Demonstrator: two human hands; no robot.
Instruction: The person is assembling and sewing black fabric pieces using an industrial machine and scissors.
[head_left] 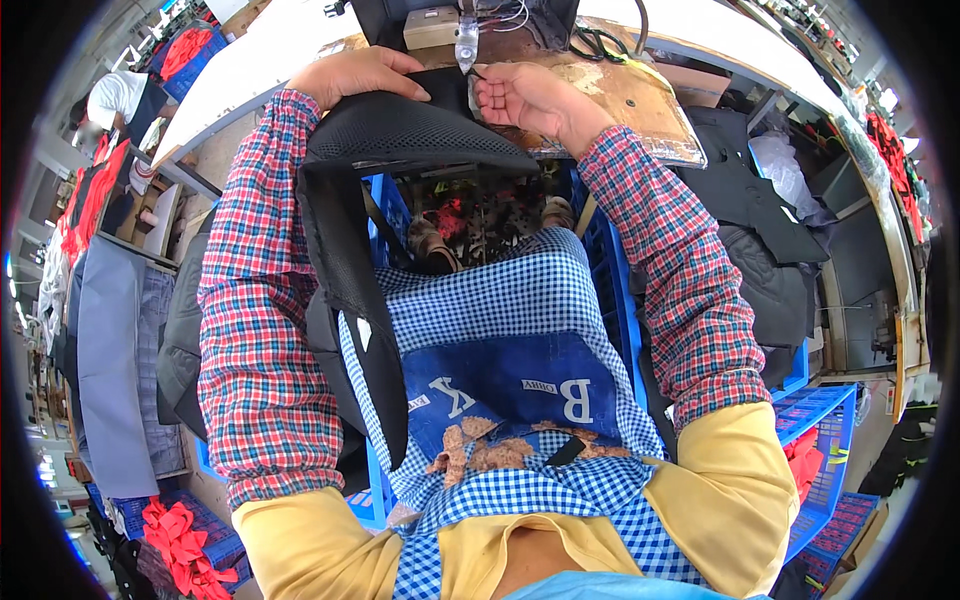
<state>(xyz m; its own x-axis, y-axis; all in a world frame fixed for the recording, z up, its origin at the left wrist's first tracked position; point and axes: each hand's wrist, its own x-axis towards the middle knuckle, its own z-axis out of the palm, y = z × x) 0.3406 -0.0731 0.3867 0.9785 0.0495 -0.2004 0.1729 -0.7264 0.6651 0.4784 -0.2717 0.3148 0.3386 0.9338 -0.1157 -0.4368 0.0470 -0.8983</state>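
Nearest me lies the blue checked apron (520, 300). My left hand (355, 75) presses flat, fingers spread, on the black mesh panel (400, 130) at the worn tabletop's (640, 100) near edge. My right hand (530, 95) pinches the panel's edge beneath the sewing machine's presser foot (467, 45). I judge stitching underway; feeding next demands steady, even guidance.

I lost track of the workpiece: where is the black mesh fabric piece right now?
In the head view, the black mesh fabric piece lies top centre at the sewing machine, under the left hand, beside the right hand.
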